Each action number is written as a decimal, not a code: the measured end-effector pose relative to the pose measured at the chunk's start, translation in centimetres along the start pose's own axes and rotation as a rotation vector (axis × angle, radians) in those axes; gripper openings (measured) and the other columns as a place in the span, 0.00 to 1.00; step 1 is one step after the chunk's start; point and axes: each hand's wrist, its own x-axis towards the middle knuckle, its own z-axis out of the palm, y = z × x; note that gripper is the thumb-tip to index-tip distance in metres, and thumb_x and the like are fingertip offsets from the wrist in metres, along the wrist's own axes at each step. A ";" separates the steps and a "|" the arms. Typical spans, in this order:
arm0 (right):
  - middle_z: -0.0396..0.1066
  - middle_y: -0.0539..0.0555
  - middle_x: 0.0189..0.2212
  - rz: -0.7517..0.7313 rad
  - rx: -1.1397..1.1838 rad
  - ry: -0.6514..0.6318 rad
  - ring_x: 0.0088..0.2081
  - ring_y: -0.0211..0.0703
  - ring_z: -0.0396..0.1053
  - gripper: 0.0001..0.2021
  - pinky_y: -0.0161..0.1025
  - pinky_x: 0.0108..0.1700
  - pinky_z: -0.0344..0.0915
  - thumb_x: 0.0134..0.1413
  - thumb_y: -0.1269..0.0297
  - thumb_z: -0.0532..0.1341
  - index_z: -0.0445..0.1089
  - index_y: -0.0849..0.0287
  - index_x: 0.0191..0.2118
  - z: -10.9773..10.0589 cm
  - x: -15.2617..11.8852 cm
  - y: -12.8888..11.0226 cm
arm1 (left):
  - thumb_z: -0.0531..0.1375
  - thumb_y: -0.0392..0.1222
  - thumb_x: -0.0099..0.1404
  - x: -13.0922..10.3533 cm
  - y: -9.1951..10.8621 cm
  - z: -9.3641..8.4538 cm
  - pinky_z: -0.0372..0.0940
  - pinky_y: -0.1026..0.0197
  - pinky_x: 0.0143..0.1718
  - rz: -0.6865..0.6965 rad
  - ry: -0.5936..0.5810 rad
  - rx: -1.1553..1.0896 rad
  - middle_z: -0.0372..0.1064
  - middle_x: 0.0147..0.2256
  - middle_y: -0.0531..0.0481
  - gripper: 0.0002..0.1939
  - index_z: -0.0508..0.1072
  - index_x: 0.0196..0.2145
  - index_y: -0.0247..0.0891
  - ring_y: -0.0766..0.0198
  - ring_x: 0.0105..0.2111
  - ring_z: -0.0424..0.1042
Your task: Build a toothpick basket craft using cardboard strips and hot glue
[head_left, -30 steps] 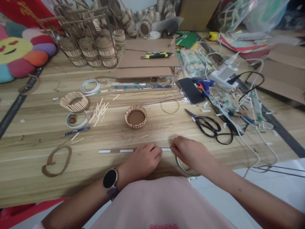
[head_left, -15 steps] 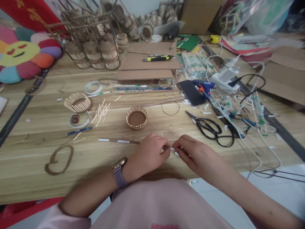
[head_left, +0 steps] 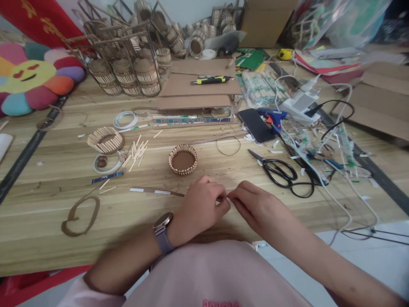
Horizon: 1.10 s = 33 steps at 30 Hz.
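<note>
A thin brown strip (head_left: 148, 190) with white tape pieces on it runs leftward from under my left hand (head_left: 204, 207), whose fingers are closed on it. My right hand (head_left: 255, 204) is pinched close against the left fingertips, at the strip's right end; what lies between its fingertips is too small to make out. Just beyond the hands stands a small round basket (head_left: 183, 160) edged with short sticks, with a brown base. Loose wooden sticks (head_left: 138, 152) and a second stick ring (head_left: 106, 140) lie farther left.
Black scissors (head_left: 281, 170) lie right of my hands, near a phone (head_left: 257, 125), a blue glue gun (head_left: 273, 117) and white cables (head_left: 306, 157). Rolls of white tape (head_left: 125, 120) and a coiled brown strip (head_left: 79, 216) are left. Stick lanterns (head_left: 128, 72) stand behind, beside cardboard (head_left: 201, 81).
My hands have drawn closer together at the fingertips. The taped strip has shifted slightly left, and the white bit and small loop seen between the hands are now hidden.
</note>
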 end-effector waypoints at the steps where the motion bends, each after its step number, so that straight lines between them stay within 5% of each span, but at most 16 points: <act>1: 0.67 0.54 0.31 -0.002 0.025 0.034 0.29 0.41 0.69 0.14 0.38 0.31 0.67 0.64 0.73 0.48 0.71 0.59 0.35 0.0 0.0 -0.2 | 0.59 0.33 0.58 0.0 0.0 0.0 0.64 0.57 0.37 -0.002 0.033 -0.019 0.70 0.26 0.51 0.06 0.73 0.24 0.39 0.59 0.35 0.69; 7: 0.68 0.53 0.31 0.023 0.172 0.292 0.32 0.40 0.71 0.12 0.36 0.35 0.69 0.67 0.69 0.50 0.71 0.56 0.43 0.7 -0.8 -0.9 | 0.59 0.34 0.59 -0.4 -0.6 -0.9 0.66 0.55 0.44 -0.047 0.187 -0.187 0.72 0.30 0.51 0.07 0.72 0.24 0.39 0.59 0.39 0.70; 12: 0.70 0.54 0.31 0.274 0.148 0.455 0.31 0.43 0.70 0.08 0.38 0.32 0.66 0.64 0.63 0.56 0.73 0.53 0.40 0.5 -2.7 0.8 | 0.55 0.40 0.64 -0.4 -2.2 -4.2 0.67 0.59 0.40 -0.274 0.391 -0.325 0.73 0.31 0.49 0.10 0.73 0.27 0.38 0.60 0.37 0.72; 17: 0.70 0.54 0.32 0.338 0.558 0.455 0.28 0.40 0.66 0.10 0.35 0.26 0.63 0.61 0.53 0.59 0.72 0.54 0.38 0.5 -2.6 1.0 | 0.57 0.40 0.65 -0.2 -1.5 -4.2 0.68 0.59 0.41 0.003 -0.059 -0.398 0.73 0.49 0.45 0.07 0.73 0.31 0.38 0.58 0.48 0.72; 20: 0.68 0.51 0.27 0.351 0.754 0.443 0.24 0.37 0.62 0.11 0.33 0.23 0.61 0.60 0.52 0.61 0.71 0.54 0.37 1.1 -2.0 0.5 | 0.56 0.39 0.66 -0.3 -1.0 -3.2 0.69 0.63 0.37 0.007 -0.230 -0.522 0.73 0.48 0.44 0.07 0.72 0.32 0.37 0.60 0.45 0.73; 27: 0.68 0.52 0.35 0.219 0.969 0.464 0.32 0.38 0.64 0.07 0.34 0.29 0.61 0.61 0.57 0.61 0.71 0.53 0.35 2.2 -1.6 0.8 | 0.56 0.45 0.66 -0.9 -1.4 -3.3 0.68 0.63 0.31 -0.107 -0.426 -0.939 0.74 0.33 0.46 0.10 0.69 0.33 0.36 0.65 0.31 0.72; 33: 0.63 0.47 0.24 0.256 0.989 0.206 0.24 0.35 0.57 0.08 0.34 0.26 0.57 0.58 0.59 0.60 0.70 0.55 0.31 1.2 -0.8 0.6 | 0.57 0.40 0.64 -0.6 -0.9 -4.4 0.58 0.68 0.26 -0.030 -0.383 -0.643 0.68 0.28 0.53 0.07 0.71 0.30 0.36 0.70 0.26 0.64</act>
